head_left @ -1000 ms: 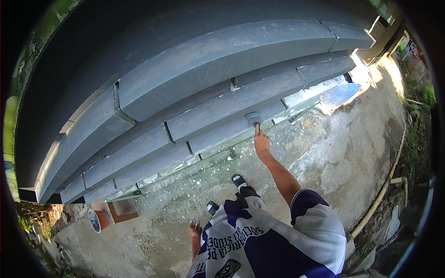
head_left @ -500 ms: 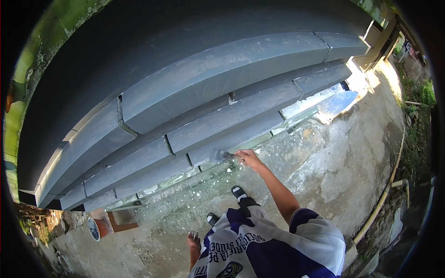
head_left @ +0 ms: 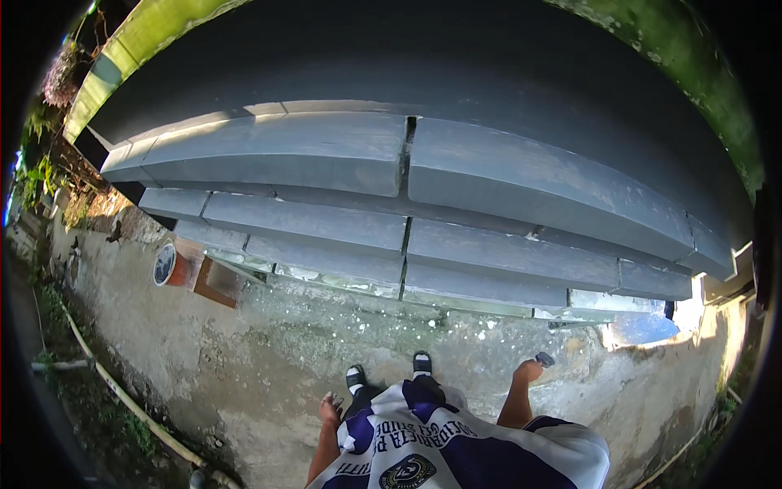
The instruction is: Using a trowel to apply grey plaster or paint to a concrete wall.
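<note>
My right hand [head_left: 528,372] is closed on a grey-coated paintbrush [head_left: 544,359], held low over the concrete, apart from the blocks above it in the picture. My left hand [head_left: 331,407] hangs at my side with fingers apart and nothing visible in it. Ahead of me are stepped rows of grey-painted blocks [head_left: 509,259] with dark joints between them. The lowest row has pale, mottled whitish patches [head_left: 334,281]. At the left, an orange bucket [head_left: 176,270] with dark contents stands beside a brown board [head_left: 217,289].
My sandalled feet stand on stained, white-speckled concrete [head_left: 285,342]. Pipes [head_left: 122,390] and weeds border the left edge. A green mossy wall [head_left: 668,57] curves along the top rim. A bluish sheet [head_left: 639,328] lies at the right, by sunlit ground.
The view has swung left to face the blocks squarely. My right hand has moved the brush off the lower blocks and down toward my side.
</note>
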The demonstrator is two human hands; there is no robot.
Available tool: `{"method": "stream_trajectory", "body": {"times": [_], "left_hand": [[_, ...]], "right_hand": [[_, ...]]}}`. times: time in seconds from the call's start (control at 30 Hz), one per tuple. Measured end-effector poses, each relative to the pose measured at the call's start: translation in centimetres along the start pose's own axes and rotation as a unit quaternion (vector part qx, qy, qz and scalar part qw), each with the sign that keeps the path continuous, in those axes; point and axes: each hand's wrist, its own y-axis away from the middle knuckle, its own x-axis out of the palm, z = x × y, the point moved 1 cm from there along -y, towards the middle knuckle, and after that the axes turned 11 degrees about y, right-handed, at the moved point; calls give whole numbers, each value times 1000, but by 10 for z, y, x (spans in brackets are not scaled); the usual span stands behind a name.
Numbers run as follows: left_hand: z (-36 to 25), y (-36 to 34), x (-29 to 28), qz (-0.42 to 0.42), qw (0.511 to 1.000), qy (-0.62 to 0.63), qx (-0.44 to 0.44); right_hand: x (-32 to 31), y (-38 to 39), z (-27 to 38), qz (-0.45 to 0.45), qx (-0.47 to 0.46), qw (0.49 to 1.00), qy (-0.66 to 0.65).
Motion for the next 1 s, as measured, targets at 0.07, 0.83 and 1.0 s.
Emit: {"method": "stream_trajectory", "body": {"times": [0.07, 0.83, 1.0], "left_hand": [[-2, 24, 5, -21, 999, 6, 31], [11, 68, -202, -184, 948, 82, 246], [11, 55, -290, -237, 933, 148, 228]], "right_hand": [[20, 55, -13, 81, -191, 967, 146], [-53, 556, 140, 793, -439, 423, -8], [-46, 662, 99, 757, -435, 487, -22]]}}
